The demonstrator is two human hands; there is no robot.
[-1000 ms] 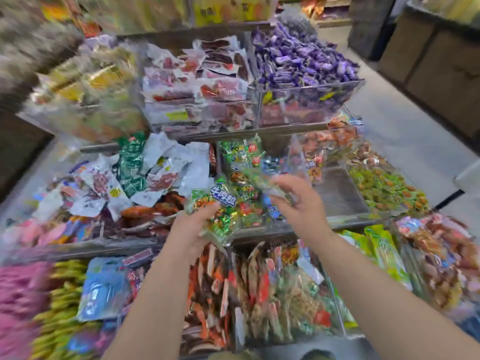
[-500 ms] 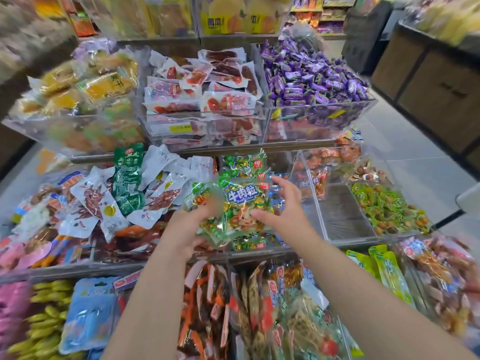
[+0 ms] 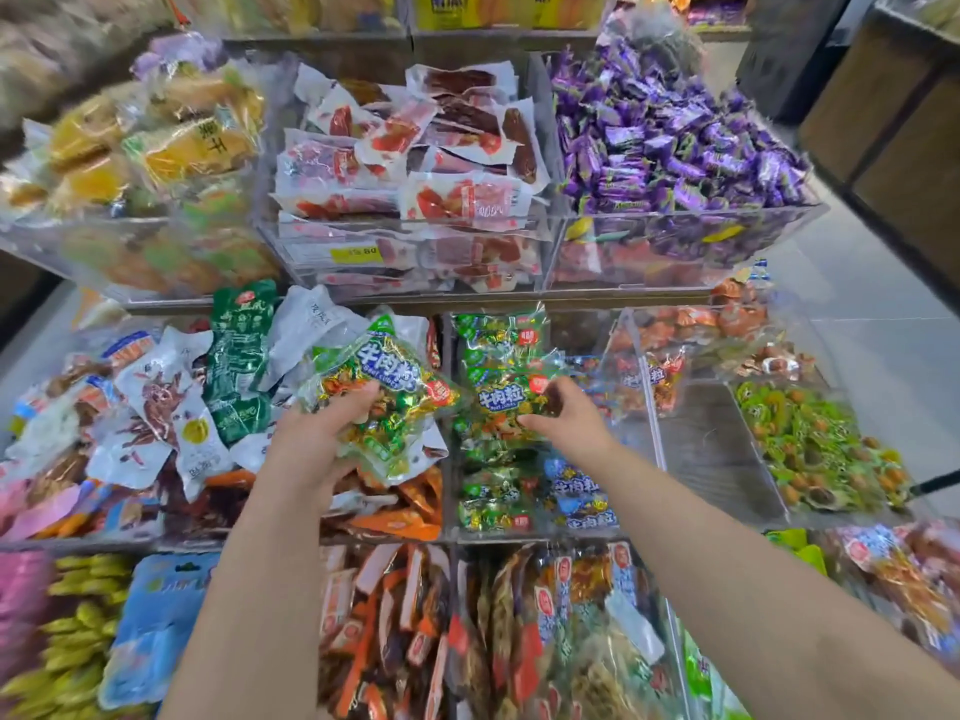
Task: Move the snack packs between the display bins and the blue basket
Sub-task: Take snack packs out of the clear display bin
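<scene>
The left hand (image 3: 311, 444) holds a green snack pack (image 3: 387, 397) just above the middle shelf. Its fingers (image 3: 358, 400) are closed round the pack's lower left edge, and the printed face of the pack tilts up toward the camera. The pack hangs over a heap of white pouches (image 3: 156, 407) and a dark green pouch (image 3: 241, 356), with orange packs (image 3: 405, 514) below it.

Just to the right, the right hand (image 3: 569, 426) reaches into a clear display bin (image 3: 636, 387) on the same shelf. The fingers curl over and pinch a second green pack (image 3: 506, 402), which lies on top of other green packs in that bin. Blue packs (image 3: 579, 491) lie in the near right part of the same bin. The two green packs are near each other but do not touch.

On the shelf above, clear bins hold yellow packs (image 3: 171, 142), red-and-white packs (image 3: 415, 163) and purple sweets (image 3: 675, 148). To the far right of the middle shelf there is a heap of small green sweets (image 3: 815, 449). The lowest shelf carries more packs standing on edge, red and orange ones (image 3: 395, 631) among them.
</scene>
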